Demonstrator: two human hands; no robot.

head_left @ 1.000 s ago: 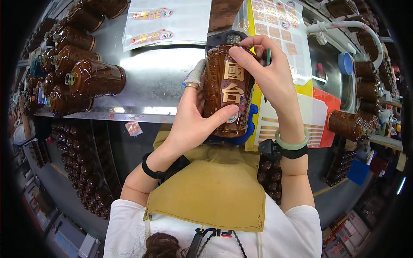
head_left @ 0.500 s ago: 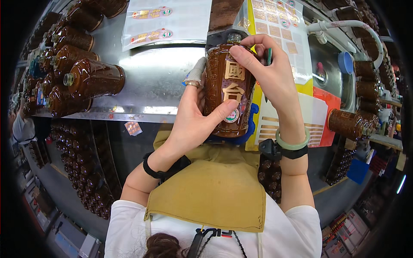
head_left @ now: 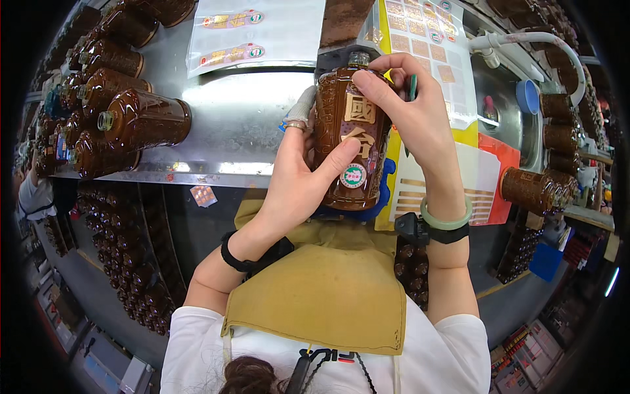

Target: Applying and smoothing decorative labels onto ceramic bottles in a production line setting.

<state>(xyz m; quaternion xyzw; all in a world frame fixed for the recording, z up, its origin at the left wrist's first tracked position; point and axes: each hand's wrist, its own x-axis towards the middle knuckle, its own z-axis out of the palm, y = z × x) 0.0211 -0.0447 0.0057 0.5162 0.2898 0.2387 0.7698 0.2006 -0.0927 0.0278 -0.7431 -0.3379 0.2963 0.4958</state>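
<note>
A brown glass bottle [head_left: 331,108] with a clear threaded neck stands tilted in front of me, its face carrying gold characters and a round green-and-white emblem [head_left: 354,175]. Around its lower left side wraps my left hand [head_left: 292,190], the thumb pressing on the lower gold character; a whitish finger cover [head_left: 304,103] is on one finger. My right hand [head_left: 420,125] grips the bottle's upper right shoulder, thumb on the face, other fingers partly hidden behind. A slim green-handled tool [head_left: 412,87] is tucked in the right hand. Blue padding [head_left: 387,180] shows under the bottle.
Sticker sheets [head_left: 256,36] lie on the steel table at the left, with more decal sheets [head_left: 426,52] at the right. Several brown bottles [head_left: 147,118] crowd the left. A striped sheet [head_left: 453,174], a red sheet [head_left: 505,164] and a sink with a pale hose [head_left: 551,38] are at the right.
My left thumb has slid up the bottle's face from near the emblem onto the lower gold character, uncovering the emblem. The right hand has barely moved.
</note>
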